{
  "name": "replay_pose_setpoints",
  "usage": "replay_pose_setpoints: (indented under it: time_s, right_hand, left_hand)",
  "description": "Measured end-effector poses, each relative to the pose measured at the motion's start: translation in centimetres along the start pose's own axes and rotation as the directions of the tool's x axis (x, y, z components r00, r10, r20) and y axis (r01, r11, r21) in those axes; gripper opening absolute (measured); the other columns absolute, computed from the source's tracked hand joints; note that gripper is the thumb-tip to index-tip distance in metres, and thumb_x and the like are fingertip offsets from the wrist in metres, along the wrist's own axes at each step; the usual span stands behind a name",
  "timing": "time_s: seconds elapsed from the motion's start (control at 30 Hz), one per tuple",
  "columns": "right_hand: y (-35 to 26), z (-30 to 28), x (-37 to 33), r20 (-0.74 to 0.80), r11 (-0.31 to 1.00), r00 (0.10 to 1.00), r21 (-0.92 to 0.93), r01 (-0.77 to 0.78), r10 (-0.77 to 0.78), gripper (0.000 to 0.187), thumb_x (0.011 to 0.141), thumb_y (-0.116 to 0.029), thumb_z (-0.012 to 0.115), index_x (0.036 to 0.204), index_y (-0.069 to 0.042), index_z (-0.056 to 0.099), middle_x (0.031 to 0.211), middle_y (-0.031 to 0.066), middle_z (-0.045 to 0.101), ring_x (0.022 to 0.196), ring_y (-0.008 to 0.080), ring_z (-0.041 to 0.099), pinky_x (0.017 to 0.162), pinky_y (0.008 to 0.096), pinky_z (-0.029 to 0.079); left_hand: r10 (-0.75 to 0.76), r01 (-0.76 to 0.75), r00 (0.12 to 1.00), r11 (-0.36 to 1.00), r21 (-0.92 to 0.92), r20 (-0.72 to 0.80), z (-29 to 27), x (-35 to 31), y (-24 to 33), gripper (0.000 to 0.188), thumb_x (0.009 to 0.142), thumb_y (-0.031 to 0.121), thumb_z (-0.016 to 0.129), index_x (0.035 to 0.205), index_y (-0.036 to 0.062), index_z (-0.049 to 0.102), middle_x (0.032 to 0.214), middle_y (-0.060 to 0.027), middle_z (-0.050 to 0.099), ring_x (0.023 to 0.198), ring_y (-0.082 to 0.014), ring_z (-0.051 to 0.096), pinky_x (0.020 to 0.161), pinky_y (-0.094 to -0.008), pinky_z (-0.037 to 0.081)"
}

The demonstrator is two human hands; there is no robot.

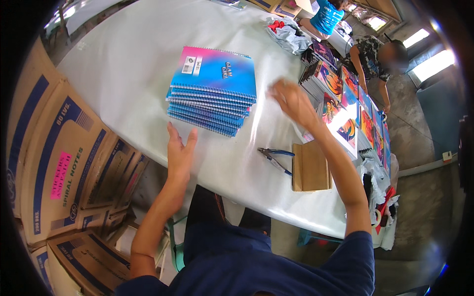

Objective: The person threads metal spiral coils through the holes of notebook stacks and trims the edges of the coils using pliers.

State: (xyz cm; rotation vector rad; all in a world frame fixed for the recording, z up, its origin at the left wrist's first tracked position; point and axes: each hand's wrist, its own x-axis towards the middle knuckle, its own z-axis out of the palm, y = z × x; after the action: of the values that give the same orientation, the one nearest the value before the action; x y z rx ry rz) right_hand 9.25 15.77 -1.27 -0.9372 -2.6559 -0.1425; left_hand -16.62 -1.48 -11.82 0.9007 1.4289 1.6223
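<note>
A stack of spiral notebooks (pixel 217 74) with blue and pink covers lies on the white table, its wire bindings toward me and the lower ones fanned slightly askew. My left hand (pixel 180 150) is just in front of the stack's near left corner, thumb and fingers apart, holding nothing I can see. To the right of the stack, my right hand (pixel 292 102) is raised over the table, apart from the notebooks. Motion blurs its fingers, and whether they hold anything does not show. Pliers with blue handles (pixel 275 159) lie on the table below that hand.
Beside the pliers is a brown cardboard piece (pixel 311 167). Stacks of colourful notebooks (pixel 340 111) line the table's right side, near crumpled wrapping (pixel 377 185). Cardboard boxes (pixel 64 163) stand at the left. Two people are beyond the table, one in a blue shirt (pixel 327 18), one reaching toward the stacks.
</note>
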Motion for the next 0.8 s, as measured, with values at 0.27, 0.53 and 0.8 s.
replay_pose_setpoints:
  time_s: [0.27,0.53,0.8]
  right_hand:
    - [2.4,6.1,17.9,0.358,0.852,0.833,0.158,-0.500,0.422,0.090,0.089,-0.078,0.027,0.118,-0.002,0.066,0.124,0.0237,0.061,0.119,0.0377,0.056,0.102,0.0434,0.042]
    - [0.1,6.2,12.4,0.427,0.788,0.758,0.152,-0.597,0.492,0.092,0.091,-0.076,0.025,0.116,0.003,0.065,0.122,0.0284,0.060,0.117,0.0414,0.057,0.101,0.0448,0.042]
    - [1.8,6.1,3.6,0.529,0.116,0.550,0.644,-0.756,0.646,0.108,0.085,-0.084,0.018,0.140,0.005,0.043,0.134,0.0208,0.055,0.126,0.0297,0.052,0.106,0.0393,0.038]
  left_hand:
    - [-0.341,0.368,0.929,0.896,-0.249,0.144,2.5,4.3,3.7,0.102,0.088,0.072,0.047,0.153,0.0006,0.012,0.154,-0.0202,0.026,0.142,-0.0341,0.025,0.113,-0.0585,0.015]
    - [-0.394,0.460,0.867,0.868,-0.185,0.306,2.6,13.4,3.9,0.091,0.085,0.071,0.051,0.148,0.0079,0.031,0.149,-0.0150,0.039,0.137,-0.0332,0.036,0.106,-0.0600,0.028]
    - [-0.447,0.555,0.754,0.825,-0.104,0.481,2.5,19.1,3.4,0.079,0.086,0.052,0.067,0.142,0.0026,0.040,0.140,-0.0156,0.050,0.126,-0.0299,0.050,0.100,-0.0487,0.044]
